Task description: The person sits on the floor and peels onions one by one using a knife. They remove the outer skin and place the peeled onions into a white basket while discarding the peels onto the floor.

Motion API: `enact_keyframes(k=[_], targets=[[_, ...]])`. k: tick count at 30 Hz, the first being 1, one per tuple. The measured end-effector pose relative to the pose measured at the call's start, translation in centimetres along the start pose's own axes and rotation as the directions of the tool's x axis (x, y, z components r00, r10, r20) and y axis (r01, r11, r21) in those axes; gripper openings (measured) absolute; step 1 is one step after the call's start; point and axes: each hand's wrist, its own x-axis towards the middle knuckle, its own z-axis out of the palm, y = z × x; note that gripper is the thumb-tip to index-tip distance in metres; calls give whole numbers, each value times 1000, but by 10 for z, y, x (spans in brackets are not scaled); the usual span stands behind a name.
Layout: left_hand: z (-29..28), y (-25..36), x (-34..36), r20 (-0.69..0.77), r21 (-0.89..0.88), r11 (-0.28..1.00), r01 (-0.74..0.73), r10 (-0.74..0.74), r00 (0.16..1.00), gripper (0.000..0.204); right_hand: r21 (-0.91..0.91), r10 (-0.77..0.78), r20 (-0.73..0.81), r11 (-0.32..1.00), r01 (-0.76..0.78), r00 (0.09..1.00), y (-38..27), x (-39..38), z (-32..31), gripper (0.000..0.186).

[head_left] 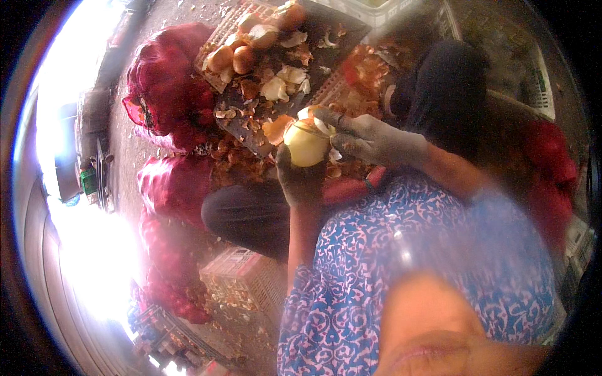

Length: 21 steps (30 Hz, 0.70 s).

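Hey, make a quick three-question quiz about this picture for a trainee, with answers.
1. Which hand grips the onion at its lower edge in this picture?
2. True or false: the person's top is plain yellow.
3. Fill in: onion ____ lie scattered on the dark board.

Key:
1. The left hand.
2. False; the patterned top is blue and whitish.
3. Peelings.

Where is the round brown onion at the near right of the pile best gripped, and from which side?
Probably around the flanks of the brown onion, coming from above on the near-right side. Neighbouring onions crowd its left and far sides, while its right faces the dark surface; its ball-like shape suits curved fingers.
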Motion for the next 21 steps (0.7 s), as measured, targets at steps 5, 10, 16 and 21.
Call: enact_keyframes(k=[5,10,16,21], targets=[[-4,6,1,245,744,541,-392,326,913,51,-31,37,102,999,-34,994,-3,0,-1,54],[10,16,1,36,-406,899,163,-162,986,51,-127,34,-10,991,-35,999,1,-5,4,46],[22,30,5,-24,-3,997,-78,78,997,51,-125,10,-120,992,-25,993,17,-2,8,41],[15,30,12,140,-518,826,222,-174,975,54,-209,84,-110,972,-106,990,10,-5,8,41]])
